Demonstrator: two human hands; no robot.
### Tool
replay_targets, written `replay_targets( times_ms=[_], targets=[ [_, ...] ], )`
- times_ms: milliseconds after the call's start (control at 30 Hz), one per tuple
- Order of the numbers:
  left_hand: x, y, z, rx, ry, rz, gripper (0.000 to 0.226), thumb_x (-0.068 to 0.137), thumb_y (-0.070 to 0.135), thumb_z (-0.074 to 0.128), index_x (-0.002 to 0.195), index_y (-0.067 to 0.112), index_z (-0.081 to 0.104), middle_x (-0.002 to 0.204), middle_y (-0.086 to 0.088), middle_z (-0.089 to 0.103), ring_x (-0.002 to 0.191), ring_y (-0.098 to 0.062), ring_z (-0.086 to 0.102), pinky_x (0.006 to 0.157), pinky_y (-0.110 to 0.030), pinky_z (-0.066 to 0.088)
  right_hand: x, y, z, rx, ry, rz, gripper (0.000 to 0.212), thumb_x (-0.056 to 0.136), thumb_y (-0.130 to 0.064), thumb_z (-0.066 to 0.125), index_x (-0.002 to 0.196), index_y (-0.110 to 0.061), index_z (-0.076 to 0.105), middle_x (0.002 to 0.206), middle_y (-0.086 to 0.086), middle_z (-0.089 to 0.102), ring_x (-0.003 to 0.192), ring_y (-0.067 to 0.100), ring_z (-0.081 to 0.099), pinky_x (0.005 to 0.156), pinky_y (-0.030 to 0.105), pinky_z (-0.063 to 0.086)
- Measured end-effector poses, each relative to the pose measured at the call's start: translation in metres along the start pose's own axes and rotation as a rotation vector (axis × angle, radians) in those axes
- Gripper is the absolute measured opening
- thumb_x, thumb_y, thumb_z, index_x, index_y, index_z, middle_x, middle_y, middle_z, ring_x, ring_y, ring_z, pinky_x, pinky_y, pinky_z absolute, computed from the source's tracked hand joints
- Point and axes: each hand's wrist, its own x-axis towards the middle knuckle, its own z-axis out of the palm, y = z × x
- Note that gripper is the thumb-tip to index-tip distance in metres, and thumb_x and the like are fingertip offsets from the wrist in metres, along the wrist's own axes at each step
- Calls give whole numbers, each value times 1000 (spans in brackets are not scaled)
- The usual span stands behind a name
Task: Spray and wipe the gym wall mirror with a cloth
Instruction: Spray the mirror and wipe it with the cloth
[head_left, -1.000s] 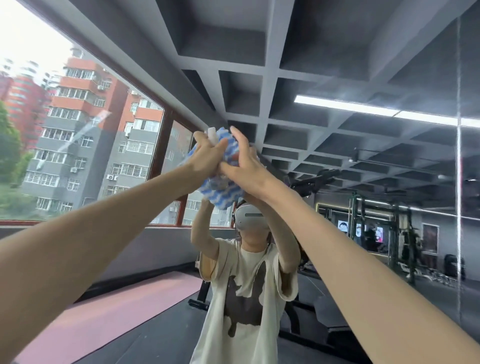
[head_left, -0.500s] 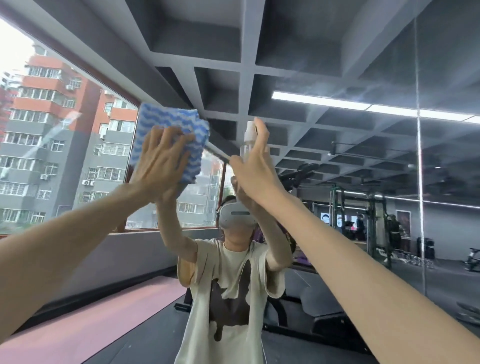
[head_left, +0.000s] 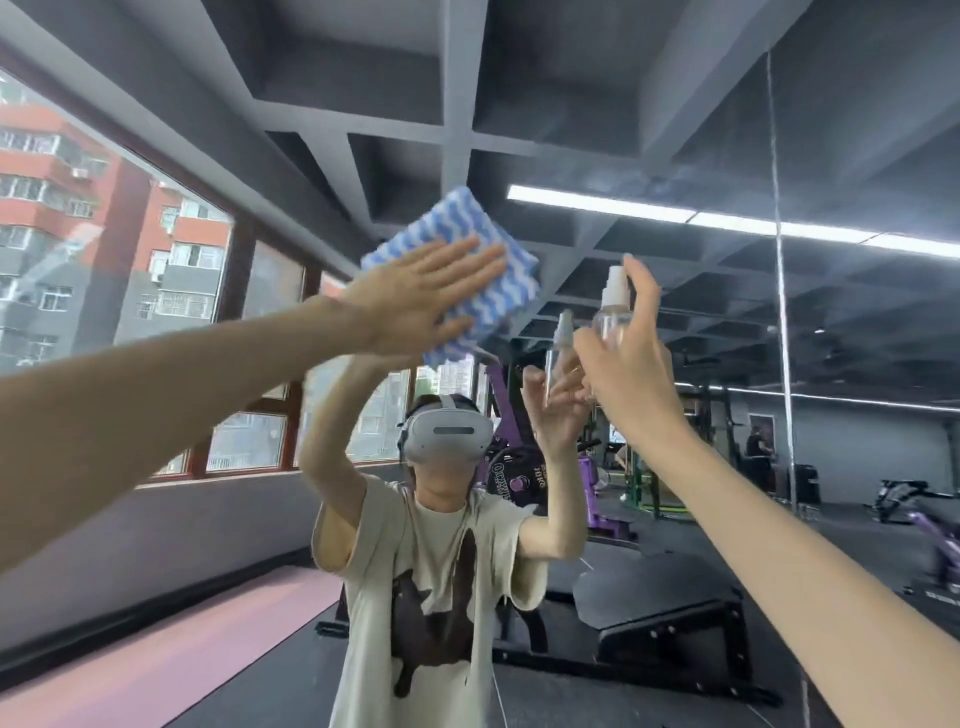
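Pressing folded blue-white wavy cloth (head_left: 496, 299) flat to gym wall mirror (head_left: 857, 364) with straight-fingered left hand (head_left: 415, 304), further right than before. Gripping small clear spray bottle (head_left: 614, 307) in right hand (head_left: 631, 366). Rightward, vertical mirror seam (head_left: 780, 312).

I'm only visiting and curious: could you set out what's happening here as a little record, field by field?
place: gym, facing the wall mirror
cloth: folded, blue and white wavy stripes, held high against the wall mirror
left hand: flat, fingers straight, presses the cloth
spray bottle: small, clear, white nozzle, upright
right hand: grips the spray bottle, forefinger on the nozzle
stage: likely wiping, with the spray kept ready
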Motion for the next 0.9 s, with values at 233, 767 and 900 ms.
replay_targets(
  times_ms=[233,767,900],
  targets=[
    [1,8,9,-159,247,-720,71,98,51,7,154,6,4,161,-16,2,149,-27,1,121,-39,0,-4,14,-42,-88,0,12,63,96,-17,56,148,-36,26,92,-12,52,66,27,65,62,47,60],
    [147,45,-16,-97,233,-517,59,104,39,15,153,11,-2,162,-9,-6,149,-22,-6,119,-35,-9,17,26,-85,-153,83,-117,63,93,-7,58,144,-35,33,86,-2,56,45,10,56,45,26,54],
    [196,84,-17,50,19,118,57,104,42,16,154,20,0,161,-2,-5,149,-19,-4,118,-33,-7,30,30,-89,-237,134,-119,61,92,-7,55,142,-36,34,81,2,59,55,22,61,50,44,58]
  ],
)
